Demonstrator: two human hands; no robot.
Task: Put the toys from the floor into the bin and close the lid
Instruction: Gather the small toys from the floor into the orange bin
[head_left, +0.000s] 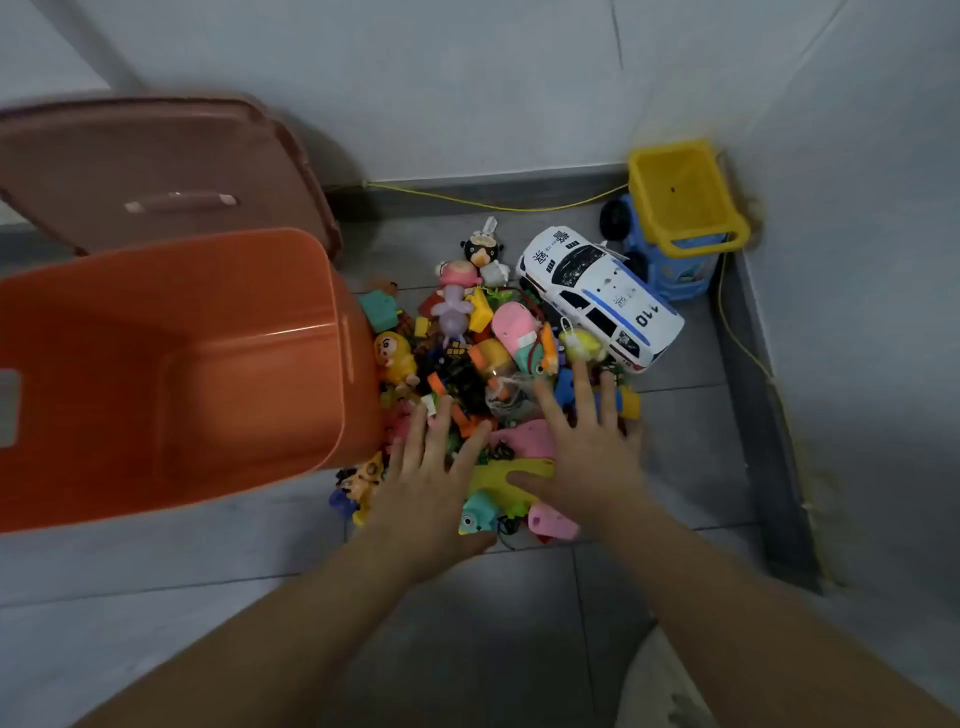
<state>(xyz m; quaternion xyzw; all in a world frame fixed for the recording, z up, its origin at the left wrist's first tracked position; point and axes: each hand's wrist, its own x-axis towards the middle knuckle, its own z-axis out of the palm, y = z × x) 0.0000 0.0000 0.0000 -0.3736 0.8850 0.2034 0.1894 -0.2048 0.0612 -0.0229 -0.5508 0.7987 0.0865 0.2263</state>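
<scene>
Both forearms stretched forward over the floor, left hand (423, 467) flat, fingers spread on the toy pile (483, 374), right hand (587, 441) splayed too, palm pressing the toys, orange bin (218, 374) just left, its lid (156, 171) propped behind.

Bin (182, 364), near left: plain orange, inside and out.
Lid (156, 171), far left: darker reddish brown, plain.
Toy pile (457, 364): mixed pink, yellow, teal, orange and black.
Penguin figure (477, 253), far edge of the pile: black and white.
Police car (597, 299), right of the pile: white body, blue side stripe, black windows, black "110".
Toy truck (680, 208), far right corner: light blue cab, yellow tipper, black wheel.
Cord (493, 200): yellow.
Floor (519, 623): grey tiles, darker joints.
Walls (467, 78): pale grey-white.
</scene>
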